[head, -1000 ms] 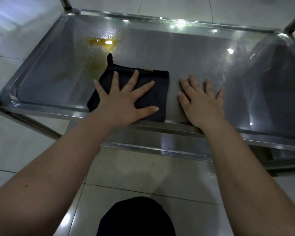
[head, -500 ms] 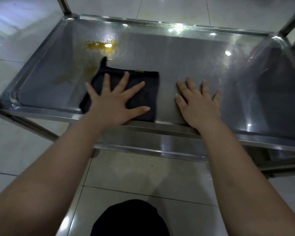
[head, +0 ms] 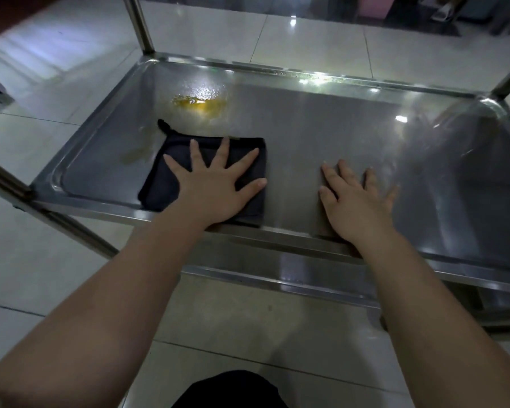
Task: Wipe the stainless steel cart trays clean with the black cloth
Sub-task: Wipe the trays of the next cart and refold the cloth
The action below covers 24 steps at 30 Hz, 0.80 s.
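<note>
cloth [head: 165, 184] in tray [head: 321, 125], near-left | spill [head: 202, 105] behind cloth | right hand [head: 355, 201] right of cloth

1. Left hand [head: 212, 189], fingers spread, presses flat on black cloth [head: 171, 175] in steel tray [head: 321, 134].
2. Right hand [head: 357, 201] flat on bare tray, beside cloth.
3. Yellow spill [head: 202, 103] beyond cloth, apart.

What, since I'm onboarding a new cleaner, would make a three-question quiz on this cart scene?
1. True or false: the left hand lies flat, fingers spread, on the black cloth.
2. Where is the yellow spill? A) beyond the cloth, nearer the far rim; B) on the lower shelf; C) on the floor.
3. What does the right hand rest on?
Key: 1 true; 2 A; 3 the bare tray, beside the cloth.
</note>
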{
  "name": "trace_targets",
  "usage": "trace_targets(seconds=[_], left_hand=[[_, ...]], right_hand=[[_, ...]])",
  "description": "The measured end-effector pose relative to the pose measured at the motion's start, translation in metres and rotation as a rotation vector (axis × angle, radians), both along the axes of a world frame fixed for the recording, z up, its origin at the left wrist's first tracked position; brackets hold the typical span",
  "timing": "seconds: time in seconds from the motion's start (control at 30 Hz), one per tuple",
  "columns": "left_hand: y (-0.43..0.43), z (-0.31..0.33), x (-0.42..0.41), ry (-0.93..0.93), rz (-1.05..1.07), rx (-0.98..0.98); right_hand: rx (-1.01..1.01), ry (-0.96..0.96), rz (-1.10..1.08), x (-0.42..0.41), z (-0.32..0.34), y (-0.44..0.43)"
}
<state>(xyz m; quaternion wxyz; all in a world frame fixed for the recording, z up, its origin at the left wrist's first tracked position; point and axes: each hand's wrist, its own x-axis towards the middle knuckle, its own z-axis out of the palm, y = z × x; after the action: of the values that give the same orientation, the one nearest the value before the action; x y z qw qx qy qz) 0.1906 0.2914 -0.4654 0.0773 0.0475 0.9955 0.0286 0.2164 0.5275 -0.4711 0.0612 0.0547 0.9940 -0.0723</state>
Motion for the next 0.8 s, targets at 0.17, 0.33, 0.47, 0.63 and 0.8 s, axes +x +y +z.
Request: trace_targets(seconds=[0.17,0.33,0.47,0.63,0.8], left_hand=[[0.019,0.0,0.005,-0.003,-0.027,0.02],[-0.012,0.0,0.016,-0.024,-0.005,0.027],[-0.072,0.002,0.02,-0.074,0.08,0.051],[-0.089,0.003,0.024,-0.073,0.044,0.017],[-0.086,0.004,0.019,-0.093,0.027,0.015]], right_hand=[[-0.113,-0.001,0.069,-0.051,0.014,-0.041],[-0.262,0.06,0.089,-0.09,0.003,-0.084],[-0.026,0.005,0.186,-0.089,-0.005,-0.09],[0.051,-0.067,0.156,-0.09,0.0,-0.095],[-0.059,-0.01,0.164,-0.108,0.009,-0.126]])
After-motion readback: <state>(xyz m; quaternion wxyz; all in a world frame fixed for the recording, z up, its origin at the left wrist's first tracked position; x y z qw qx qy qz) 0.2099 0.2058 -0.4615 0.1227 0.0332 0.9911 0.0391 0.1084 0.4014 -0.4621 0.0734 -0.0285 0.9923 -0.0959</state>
